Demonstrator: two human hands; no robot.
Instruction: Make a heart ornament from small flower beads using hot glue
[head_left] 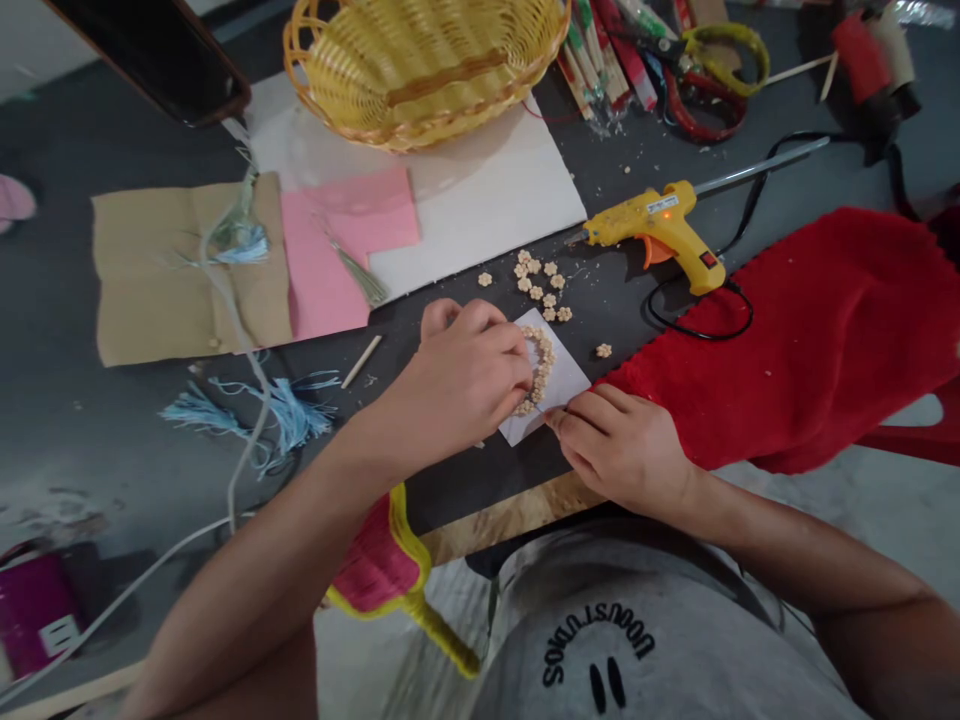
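A ring of small beige flower-shaped beads (541, 370) lies on a white paper square (566, 380) near the table's front edge. My left hand (480, 365) reaches over the ring's left side with curled fingers; what its fingertips hold, if anything, is hidden. At the paper's lower right, my right hand (619, 440) has its thumb and fingers pressed together at the lower end of the ring, and what lies between them is too small to name. Several loose flower beads (536, 292) are scattered just beyond the paper.
A yellow glue gun (664, 225) with a lit orange light lies beyond my right hand, near red cloth (795, 340). Farther back are a yellow basket (420, 70) and scissors (712, 80). Blue tassels (289, 415) and a grey cable (244, 350) lie left.
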